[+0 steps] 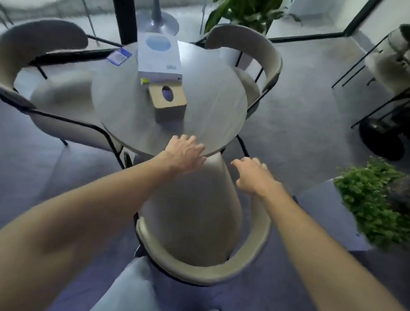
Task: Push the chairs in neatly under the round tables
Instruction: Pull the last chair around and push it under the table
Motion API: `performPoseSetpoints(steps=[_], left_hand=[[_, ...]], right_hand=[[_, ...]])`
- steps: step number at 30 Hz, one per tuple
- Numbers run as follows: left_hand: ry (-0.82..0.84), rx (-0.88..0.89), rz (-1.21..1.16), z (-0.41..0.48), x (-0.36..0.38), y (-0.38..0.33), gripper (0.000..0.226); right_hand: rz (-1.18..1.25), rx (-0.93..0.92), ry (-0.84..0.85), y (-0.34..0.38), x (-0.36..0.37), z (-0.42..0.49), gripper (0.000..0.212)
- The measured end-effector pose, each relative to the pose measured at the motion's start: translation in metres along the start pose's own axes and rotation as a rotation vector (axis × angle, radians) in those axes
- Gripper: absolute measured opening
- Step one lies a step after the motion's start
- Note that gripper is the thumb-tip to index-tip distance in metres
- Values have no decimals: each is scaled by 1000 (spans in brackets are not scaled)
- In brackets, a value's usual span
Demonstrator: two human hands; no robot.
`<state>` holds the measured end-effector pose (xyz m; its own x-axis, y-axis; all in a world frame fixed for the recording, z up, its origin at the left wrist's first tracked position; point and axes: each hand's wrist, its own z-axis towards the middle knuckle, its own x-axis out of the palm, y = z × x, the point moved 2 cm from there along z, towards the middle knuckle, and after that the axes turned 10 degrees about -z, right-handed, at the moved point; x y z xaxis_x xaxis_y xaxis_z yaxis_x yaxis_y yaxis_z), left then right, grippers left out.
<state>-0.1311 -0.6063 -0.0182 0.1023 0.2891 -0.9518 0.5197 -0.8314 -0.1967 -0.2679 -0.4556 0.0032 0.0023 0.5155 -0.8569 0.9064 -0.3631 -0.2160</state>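
Beige curved-back upholstered chair on thin black metal legs (pixel 205 223) stands near person, seat front just under round grey table (pixel 205 103). Left hand (pixel 186 151) open, flat on table edge. Right hand (pixel 251 174) open, hovering, empty. Chair likely light, rigid; padded backrest rim best hold.

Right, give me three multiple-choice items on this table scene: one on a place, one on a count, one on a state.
1. Where is the tissue box?
A. on the round table
B. on the floor
C. on a chair seat

2. How many chairs stand at this table?
A. one
B. three
C. five

3. What are the hands doing?
A. gripping a box
B. open, grasping nothing
C. holding a plant

Answers: 1 A, it sits on the tabletop below the white box. 2 B, near chair, left chair, far chair. 3 B, left hand and right hand have fingers spread.
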Motion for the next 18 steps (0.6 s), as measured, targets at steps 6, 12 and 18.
performPoseSetpoints(steps=[6,12,18], left_hand=[[-134,-240,-2,-60,31,-37,43],[-75,-343,10,-135,86,-108,44],[119,-408,-26,-174,149,-139,46]], right_hand=[[-162,-211,-12,-5,56,-12,56],[-184,-365,32,2,114,-55,63],[-185,-434,71,9,169,-83,44]])
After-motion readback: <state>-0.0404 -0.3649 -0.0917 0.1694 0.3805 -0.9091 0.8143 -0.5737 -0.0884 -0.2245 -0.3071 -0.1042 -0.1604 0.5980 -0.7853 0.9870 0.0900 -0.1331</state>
